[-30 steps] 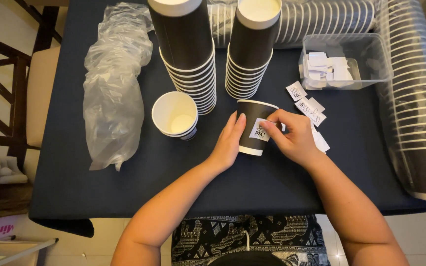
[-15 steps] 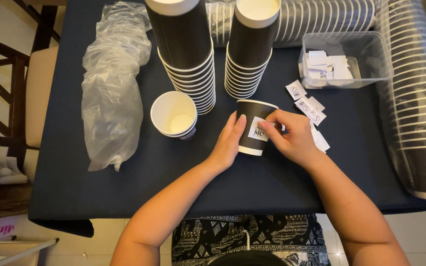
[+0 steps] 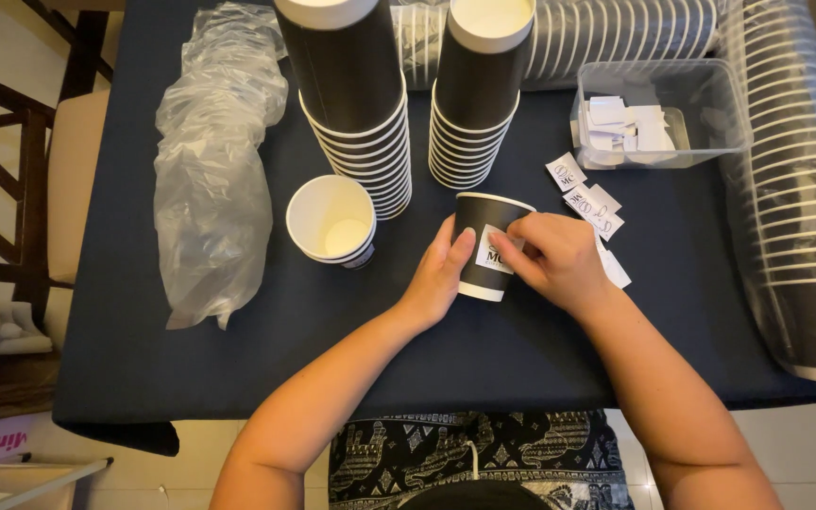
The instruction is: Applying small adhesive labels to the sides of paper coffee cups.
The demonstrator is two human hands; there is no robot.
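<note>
Black paper cup [image 3: 480,257] stands upright between both hands, left hand [image 3: 438,274] bracing at 9 o'clock, right fingers [image 3: 514,247] pressing its white sticker [image 3: 493,251]

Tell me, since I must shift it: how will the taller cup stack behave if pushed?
The taller cup stack probably tips easily: it is high over a narrow base. Likely light, being nested paper cups. It may slide poorly on the dark tablecloth.

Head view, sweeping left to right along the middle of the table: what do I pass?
Crumpled clear plastic bag → open white-lined cup → left hand → black cup with white sticker → right hand → sleeved cup stack on its side.
</note>
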